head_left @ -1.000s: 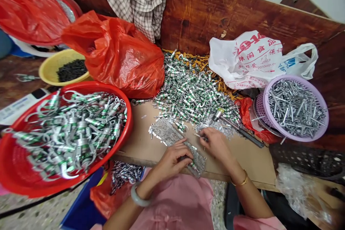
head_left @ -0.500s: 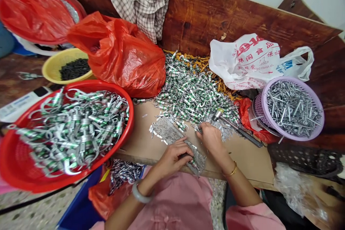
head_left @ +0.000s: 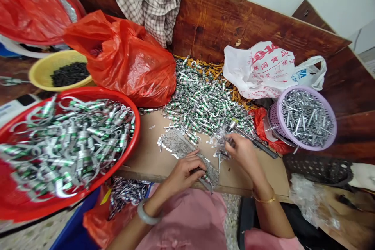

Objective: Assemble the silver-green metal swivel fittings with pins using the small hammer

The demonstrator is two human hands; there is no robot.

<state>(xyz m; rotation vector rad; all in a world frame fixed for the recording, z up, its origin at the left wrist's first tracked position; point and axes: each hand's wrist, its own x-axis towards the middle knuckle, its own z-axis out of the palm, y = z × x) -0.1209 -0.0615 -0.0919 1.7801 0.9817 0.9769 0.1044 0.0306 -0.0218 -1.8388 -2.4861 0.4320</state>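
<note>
My left hand (head_left: 183, 174) rests on a speckled grey abrasive-looking strip (head_left: 178, 146), its fingers closed on a small metal piece at the strip's near end. My right hand (head_left: 241, 152) pinches a small silver piece at the edge of a scatter of thin metal bits (head_left: 222, 144). Just beyond lies a large heap of small metal parts with green bands (head_left: 202, 103). A metal-shafted tool with a dark handle (head_left: 258, 142) lies right of my right hand.
A red basin (head_left: 123, 113) of banded parts stands at left, beside a yellow bowl (head_left: 38, 80) of dark pieces. A lilac basket (head_left: 304, 89) of silver pins sits at right. Red and white plastic bags surround the heap, against a wooden panel (head_left: 222, 19).
My right hand has shifted right and slightly back among the thin metal bits. My left hand stays on the grey strip. The whole scene has slid a little as my head turned.
</note>
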